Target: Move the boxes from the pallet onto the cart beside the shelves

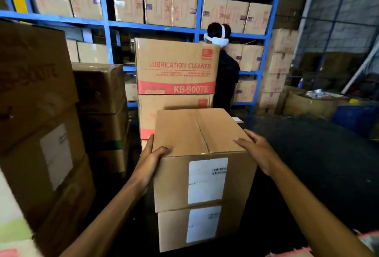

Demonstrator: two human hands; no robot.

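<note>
Head view: both hands hold the top box (pixel 202 158) of a stack of two, near the blue shelves (pixel 151 24).

Left hand (pixel 150 159) grasps the near left corner, thumb curled over the top edge and fingers on the side; right hand (pixel 257 152) lies with fingers curved over the top right edge. This box sits on the lower box (pixel 196 228), a little shifted from it. I cannot see a pallet or a cart under them. I judge that the grip is high and only on the edges, so a heavy box can slip down or tilt when it is lifted. It can also knock the red printed boxes (pixel 175 66) close behind, where another person (pixel 225 72) stands. Both boxes are plain brown cardboard, smooth and matte, with sharp corners, a taped seam across the top, and a white paper label (pixel 207 180) on the front.
</note>
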